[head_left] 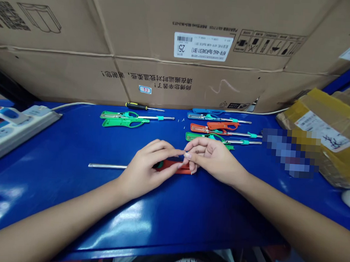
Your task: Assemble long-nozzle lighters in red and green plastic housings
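Note:
My left hand [148, 165] and my right hand [212, 157] meet at the middle of the blue table [72, 147], fingertips pinched together over a red long-nosed lighter [172, 166]. Its metal tube [106, 166] sticks out to the left on the table. Both hands rest on the lighter's red body, fingers curled. Whatever tiny part sits between the fingertips is too small to make out.
Behind the hands lie a green lighter [128, 119], a black-handled screwdriver [139, 106] and a group of blue, orange and green lighters [220, 128]. A power strip [10, 129] sits at the left, a taped parcel [327, 133] at the right, cardboard boxes [175, 47] behind.

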The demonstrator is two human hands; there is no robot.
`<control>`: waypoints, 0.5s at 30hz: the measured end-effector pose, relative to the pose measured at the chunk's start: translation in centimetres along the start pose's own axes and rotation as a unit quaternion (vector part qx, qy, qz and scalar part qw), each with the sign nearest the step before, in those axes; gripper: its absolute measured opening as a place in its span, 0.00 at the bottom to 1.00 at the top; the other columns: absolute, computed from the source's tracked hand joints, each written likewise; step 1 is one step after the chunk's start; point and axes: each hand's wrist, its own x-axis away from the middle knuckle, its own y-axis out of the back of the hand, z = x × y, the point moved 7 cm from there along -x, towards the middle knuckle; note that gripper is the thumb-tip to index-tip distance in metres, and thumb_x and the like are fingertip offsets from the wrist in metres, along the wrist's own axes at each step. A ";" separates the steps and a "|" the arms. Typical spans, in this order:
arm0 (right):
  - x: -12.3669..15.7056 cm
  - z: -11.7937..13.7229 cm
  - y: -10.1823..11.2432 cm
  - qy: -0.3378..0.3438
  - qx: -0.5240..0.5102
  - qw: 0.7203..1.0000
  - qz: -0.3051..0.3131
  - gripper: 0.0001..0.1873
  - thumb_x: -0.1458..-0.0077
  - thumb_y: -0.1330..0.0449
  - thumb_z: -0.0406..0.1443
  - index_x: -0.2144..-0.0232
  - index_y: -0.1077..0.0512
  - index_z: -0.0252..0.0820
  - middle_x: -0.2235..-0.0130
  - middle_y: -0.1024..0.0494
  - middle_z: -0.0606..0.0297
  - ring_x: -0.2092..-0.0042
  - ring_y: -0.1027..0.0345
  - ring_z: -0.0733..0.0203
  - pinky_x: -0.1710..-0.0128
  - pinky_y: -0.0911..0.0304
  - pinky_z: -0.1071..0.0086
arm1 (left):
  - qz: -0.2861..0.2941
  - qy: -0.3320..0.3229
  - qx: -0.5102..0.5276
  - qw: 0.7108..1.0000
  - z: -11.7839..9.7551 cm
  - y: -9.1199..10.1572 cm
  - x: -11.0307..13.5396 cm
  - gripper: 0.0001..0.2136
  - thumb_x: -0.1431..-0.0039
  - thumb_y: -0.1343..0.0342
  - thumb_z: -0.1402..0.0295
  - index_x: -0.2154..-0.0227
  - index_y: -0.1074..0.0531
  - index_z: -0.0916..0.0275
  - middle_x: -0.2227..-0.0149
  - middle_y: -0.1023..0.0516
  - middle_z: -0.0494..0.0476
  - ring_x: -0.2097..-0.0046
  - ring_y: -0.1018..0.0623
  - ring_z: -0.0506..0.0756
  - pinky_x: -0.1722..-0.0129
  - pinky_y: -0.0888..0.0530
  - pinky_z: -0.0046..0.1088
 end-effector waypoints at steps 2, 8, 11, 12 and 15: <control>0.1 0.3 -0.1 0.009 0.004 1.000 0.002 0.21 0.54 0.26 0.42 0.67 0.33 0.42 0.75 0.21 0.71 0.77 0.28 0.68 0.74 0.29 0.73 | 0.003 -0.009 0.004 1.000 -0.2 0.0 0.0 0.11 0.36 0.39 0.72 0.52 0.22 0.61 0.61 0.21 0.56 0.59 0.23 0.53 0.60 0.25 0.29; 0.4 0.2 -0.2 -0.012 0.016 1.000 0.005 0.24 0.55 0.25 0.39 0.67 0.38 0.44 0.76 0.20 0.72 0.72 0.22 0.63 0.69 0.26 0.70 | 0.010 -0.004 0.048 0.999 -0.1 -0.2 0.1 0.10 0.35 0.41 0.73 0.53 0.20 0.61 0.61 0.19 0.58 0.60 0.21 0.52 0.60 0.23 0.27; 0.6 -0.2 -0.2 -0.034 0.012 0.999 0.005 0.20 0.52 0.27 0.35 0.66 0.37 0.43 0.71 0.18 0.69 0.65 0.19 0.62 0.61 0.24 0.68 | 0.007 -0.025 0.036 0.999 -0.1 -0.2 0.1 0.10 0.35 0.41 0.75 0.53 0.20 0.61 0.60 0.18 0.58 0.58 0.21 0.52 0.58 0.24 0.28; 0.6 -0.3 -0.1 -0.036 0.014 0.999 0.006 0.19 0.51 0.28 0.34 0.66 0.36 0.43 0.70 0.18 0.69 0.64 0.19 0.62 0.60 0.24 0.69 | 0.010 -0.033 0.030 0.999 -0.2 -0.3 0.1 0.10 0.36 0.40 0.75 0.53 0.20 0.61 0.59 0.18 0.58 0.58 0.21 0.52 0.57 0.24 0.28; 0.6 -0.3 -0.2 -0.030 0.024 0.999 0.008 0.16 0.50 0.30 0.31 0.67 0.36 0.43 0.70 0.18 0.69 0.63 0.19 0.62 0.59 0.25 0.69 | 0.015 -0.060 0.012 0.998 -0.4 -0.3 0.1 0.11 0.36 0.40 0.76 0.53 0.20 0.62 0.59 0.18 0.57 0.59 0.21 0.52 0.58 0.24 0.28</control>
